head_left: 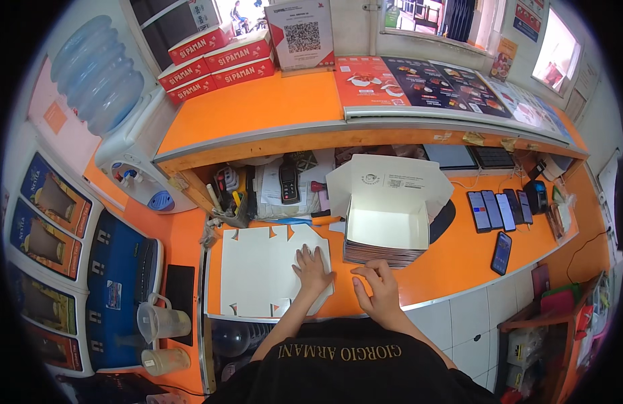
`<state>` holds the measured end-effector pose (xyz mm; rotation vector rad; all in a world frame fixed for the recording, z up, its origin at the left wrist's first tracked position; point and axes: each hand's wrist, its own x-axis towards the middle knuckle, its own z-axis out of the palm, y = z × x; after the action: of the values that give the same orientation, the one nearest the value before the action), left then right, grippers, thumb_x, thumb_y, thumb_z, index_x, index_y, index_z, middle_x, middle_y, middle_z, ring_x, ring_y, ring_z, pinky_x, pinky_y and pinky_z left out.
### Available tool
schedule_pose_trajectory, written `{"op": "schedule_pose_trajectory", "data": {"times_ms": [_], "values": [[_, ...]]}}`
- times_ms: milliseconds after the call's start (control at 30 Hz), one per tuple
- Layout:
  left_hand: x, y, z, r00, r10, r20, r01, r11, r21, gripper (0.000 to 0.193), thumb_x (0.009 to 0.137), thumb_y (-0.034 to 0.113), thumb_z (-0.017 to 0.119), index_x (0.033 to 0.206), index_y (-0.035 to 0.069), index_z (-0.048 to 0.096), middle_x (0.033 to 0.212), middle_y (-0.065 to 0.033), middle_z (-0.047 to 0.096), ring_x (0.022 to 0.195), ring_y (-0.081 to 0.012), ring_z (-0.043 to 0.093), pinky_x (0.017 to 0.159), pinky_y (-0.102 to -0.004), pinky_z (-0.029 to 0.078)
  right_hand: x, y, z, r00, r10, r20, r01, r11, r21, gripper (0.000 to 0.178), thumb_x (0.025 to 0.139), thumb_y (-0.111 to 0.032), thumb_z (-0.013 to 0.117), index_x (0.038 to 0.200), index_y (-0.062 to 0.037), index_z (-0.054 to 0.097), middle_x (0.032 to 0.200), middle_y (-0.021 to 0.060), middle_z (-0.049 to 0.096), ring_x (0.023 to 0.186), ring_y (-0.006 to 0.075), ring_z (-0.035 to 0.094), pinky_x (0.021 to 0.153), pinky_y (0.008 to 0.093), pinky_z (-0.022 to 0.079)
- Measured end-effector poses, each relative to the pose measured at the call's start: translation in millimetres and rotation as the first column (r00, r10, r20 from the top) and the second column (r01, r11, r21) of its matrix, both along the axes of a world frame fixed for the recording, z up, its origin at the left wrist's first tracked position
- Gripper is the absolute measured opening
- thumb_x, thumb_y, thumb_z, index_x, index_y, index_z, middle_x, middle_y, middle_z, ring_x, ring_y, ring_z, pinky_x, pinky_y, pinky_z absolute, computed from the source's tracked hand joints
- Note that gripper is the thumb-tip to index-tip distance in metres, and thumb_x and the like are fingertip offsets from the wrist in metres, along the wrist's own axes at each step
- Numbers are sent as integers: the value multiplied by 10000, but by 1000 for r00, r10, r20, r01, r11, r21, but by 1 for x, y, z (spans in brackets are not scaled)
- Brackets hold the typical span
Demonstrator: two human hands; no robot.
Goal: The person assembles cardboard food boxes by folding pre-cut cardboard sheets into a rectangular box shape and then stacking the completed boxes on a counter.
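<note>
A: Where's the white cardboard?
B: One flat sheet (254, 276) shows, at the near left of the orange counter (453, 273); I cannot tell whether more lie beneath.

A: And the hands?
B: Two. The left hand (313, 271) lies palm down on the sheet's right part, fingers spread. The right hand (380, 291) is half open, fingers loosely bent, with nothing visible in it. It's just beside the near edge of the open box; whether it touches, I cannot tell.

A: How many open boxes?
B: One open box (385, 227), right of the sheet, white inside, its flap raised on the far side.

A: Phones?
B: Six: five in a row (505, 211) to the right, and a single phone (501, 253) nearer.

A: Farther out?
B: Five red boxes (241, 54) show, stacked on the far left shelf (257, 104).
</note>
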<state>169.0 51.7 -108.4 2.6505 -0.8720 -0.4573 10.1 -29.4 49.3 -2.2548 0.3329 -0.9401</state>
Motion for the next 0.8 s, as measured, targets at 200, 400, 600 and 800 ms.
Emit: {"op": "schedule_pose_trajectory", "data": {"times_ms": [200,400,600,800], "values": [[22,9,-12,996,-17,-89,9,995,-95,934,601,368,809,1366,65,369,1454,-249,198,1351,-466,138,1014,-683,208,-6,1,-17,999,-6,-33,9,998,68,132,806,-54,644,936,-40,625,889,95,519,710,221,554,577,313,454],[34,11,-17,981,-91,-174,45,967,-252,941,550,318,838,1339,64,393,1447,-258,193,1346,-458,135,1018,-677,217,-3,3,-36,976,151,-155,-109,962,249,117,845,-57,611,953,-14,615,918,114,524,717,198,583,627,291,481],[6,-3,2,996,76,-36,-77,996,-36,911,567,319,836,1337,114,394,1441,-210,202,1352,-442,144,1012,-681,229,15,-8,-37,921,319,-224,-262,932,248,117,863,-91,598,967,-38,608,927,106,534,723,207,610,642,307,500],[16,3,7,989,62,-133,-73,995,-74,964,534,387,854,1338,108,399,1451,-204,203,1356,-432,147,1000,-687,242,37,-19,-27,867,392,-309,-313,909,274,149,873,-131,601,982,-29,593,932,115,536,741,230,616,664,326,511]]}}
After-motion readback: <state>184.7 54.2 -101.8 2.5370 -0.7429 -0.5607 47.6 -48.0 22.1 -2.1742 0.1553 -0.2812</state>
